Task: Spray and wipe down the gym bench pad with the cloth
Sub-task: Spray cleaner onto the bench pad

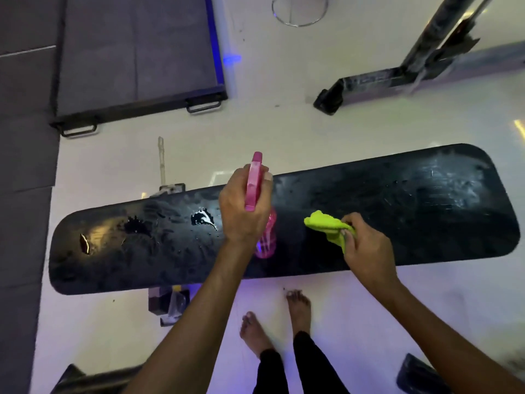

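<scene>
A long black bench pad [397, 211] runs across the middle of the view, with wet droplets and small puddles on its left half and dull smears on its right end. My left hand [241, 211] grips a pink spray bottle [265, 237] by its neck above the pad's middle, and the nozzle points away from me. My right hand [366, 248] pinches a bunched lime-green cloth [326, 224] just over the pad, right of the bottle.
A dark floor mat with handles [136, 61] lies at the back left. A black metal rack base [397, 78] stands at the back right. The bench's foot [167, 304] shows under the pad's near edge. My bare feet [272, 322] stand on the white floor.
</scene>
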{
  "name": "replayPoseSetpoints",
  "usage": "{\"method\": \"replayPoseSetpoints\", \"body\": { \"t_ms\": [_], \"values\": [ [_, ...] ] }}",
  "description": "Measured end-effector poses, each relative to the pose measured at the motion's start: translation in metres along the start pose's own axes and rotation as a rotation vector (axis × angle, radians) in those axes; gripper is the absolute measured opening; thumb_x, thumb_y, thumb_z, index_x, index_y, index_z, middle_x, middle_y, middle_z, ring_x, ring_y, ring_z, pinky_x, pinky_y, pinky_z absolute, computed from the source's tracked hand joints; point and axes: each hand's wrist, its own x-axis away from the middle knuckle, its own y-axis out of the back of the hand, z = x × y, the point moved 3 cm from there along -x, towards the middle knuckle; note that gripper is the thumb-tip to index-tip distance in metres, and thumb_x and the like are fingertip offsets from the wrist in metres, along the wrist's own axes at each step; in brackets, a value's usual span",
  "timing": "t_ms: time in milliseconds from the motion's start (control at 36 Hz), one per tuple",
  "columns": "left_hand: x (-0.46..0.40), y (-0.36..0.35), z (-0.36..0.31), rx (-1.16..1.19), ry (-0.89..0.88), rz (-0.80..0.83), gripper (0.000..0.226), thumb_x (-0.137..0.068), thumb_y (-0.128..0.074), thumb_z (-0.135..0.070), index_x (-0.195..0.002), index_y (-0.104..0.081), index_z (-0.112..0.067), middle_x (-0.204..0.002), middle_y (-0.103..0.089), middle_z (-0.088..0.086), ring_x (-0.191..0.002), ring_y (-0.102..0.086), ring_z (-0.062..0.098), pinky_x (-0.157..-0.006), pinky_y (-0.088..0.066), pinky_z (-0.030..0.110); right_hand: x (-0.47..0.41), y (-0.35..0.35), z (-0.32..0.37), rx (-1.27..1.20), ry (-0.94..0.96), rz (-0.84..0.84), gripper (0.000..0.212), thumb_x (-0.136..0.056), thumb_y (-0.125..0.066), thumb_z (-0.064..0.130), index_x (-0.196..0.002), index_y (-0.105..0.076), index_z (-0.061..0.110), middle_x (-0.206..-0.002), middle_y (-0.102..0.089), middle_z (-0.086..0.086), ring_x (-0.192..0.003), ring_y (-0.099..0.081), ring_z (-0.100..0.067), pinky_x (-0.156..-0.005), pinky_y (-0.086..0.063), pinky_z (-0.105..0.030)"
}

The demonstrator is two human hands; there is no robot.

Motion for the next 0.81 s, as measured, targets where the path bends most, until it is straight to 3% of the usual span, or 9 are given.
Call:
{"method": "replayPoseSetpoints", "body": {
  "t_ms": [167,278,361,500,583,694,750,806],
  "values": [
    [-0.010,-0.040,-0.017,0.006,-0.084,-0.022,0.028,-0.098,-0.066,-0.023,-0.117,-0.069,-0.002,-0.100,-0.073,0.014,-0.083,-0.070,0.032,-0.082,-0.057,0.051,0.014,0.010,-0.018,-0.076,-0.122,0.010,0.012,-0.101,-0.061,0.011,-0.112,-0.064,0.010,-0.076,-0.061,0.000,-0.066,-0.057,-0.026,-0.062,-0.042,-0.034],
    [0.002,-0.053,-0.006,-0.015,-0.042,0.089,0.043,-0.097,-0.072,-0.022,-0.135,-0.061,-0.005,-0.113,-0.073,0.011,-0.091,-0.072,0.027,-0.090,-0.057,0.047,0.022,0.010,-0.025,-0.150,-0.188,0.040,0.014,-0.100,-0.061,0.008,-0.113,-0.066,0.010,-0.080,-0.067,-0.007,-0.071,-0.061,-0.029,-0.065,-0.042,-0.033],
    [0.008,-0.054,0.000,-0.055,-0.024,0.157,0.055,-0.094,-0.076,-0.029,-0.143,-0.056,-0.013,-0.100,-0.073,-0.002,-0.088,-0.071,0.018,-0.088,-0.058,0.039,0.027,0.009,-0.027,-0.185,-0.214,0.059,0.016,-0.099,-0.062,0.006,-0.113,-0.068,0.010,-0.085,-0.071,-0.007,-0.075,-0.063,-0.027,-0.067,-0.042,-0.033],
    [0.006,-0.049,0.000,-0.066,-0.016,0.312,0.073,-0.089,-0.080,-0.034,-0.152,-0.045,-0.024,-0.084,-0.067,-0.022,-0.081,-0.062,-0.010,-0.079,-0.048,0.010,0.034,0.007,-0.025,-0.212,-0.245,0.120,0.018,-0.098,-0.064,0.008,-0.114,-0.070,0.014,-0.094,-0.075,-0.006,-0.085,-0.068,-0.029,-0.076,-0.055,-0.042],
    [0.009,-0.045,0.003,-0.059,-0.043,0.377,0.080,-0.088,-0.080,-0.025,-0.157,-0.039,-0.021,-0.089,-0.067,-0.029,-0.084,-0.062,-0.008,-0.076,-0.044,0.002,0.038,0.005,-0.018,-0.279,-0.253,0.160,0.016,-0.098,-0.064,0.006,-0.110,-0.071,0.014,-0.092,-0.075,-0.006,-0.085,-0.070,-0.030,-0.077,-0.058,-0.047],
    [0.013,-0.020,0.015,-0.117,-0.033,0.373,0.090,-0.087,-0.080,-0.023,-0.162,-0.029,-0.017,-0.128,-0.071,-0.007,-0.115,-0.066,0.011,-0.097,-0.051,0.025,0.037,0.001,0.003,-0.332,-0.220,0.231,0.015,-0.099,-0.062,0.004,-0.105,-0.070,0.015,-0.093,-0.075,-0.007,-0.088,-0.072,-0.030,-0.079,-0.059,-0.048],
    [0.021,-0.004,0.027,-0.137,0.005,0.337,0.089,-0.088,-0.080,-0.023,-0.162,-0.030,-0.017,-0.138,-0.067,0.002,-0.130,-0.061,0.016,-0.105,-0.048,0.029,0.038,0.000,0.015,-0.355,-0.200,0.275,0.017,-0.100,-0.062,0.003,-0.103,-0.069,0.019,-0.093,-0.075,-0.007,-0.090,-0.072,-0.030,-0.077,-0.059,-0.046],
    [0.037,0.003,0.039,-0.141,0.064,0.328,0.081,-0.089,-0.078,-0.018,-0.159,-0.037,-0.015,-0.142,-0.064,0.006,-0.131,-0.060,0.016,-0.110,-0.047,0.028,0.040,0.001,0.020,-0.376,-0.189,0.308,0.020,-0.101,-0.061,0.002,-0.102,-0.068,0.020,-0.094,-0.076,-0.006,-0.090,-0.073,-0.030,-0.077,-0.058,-0.043]
  ]
}}
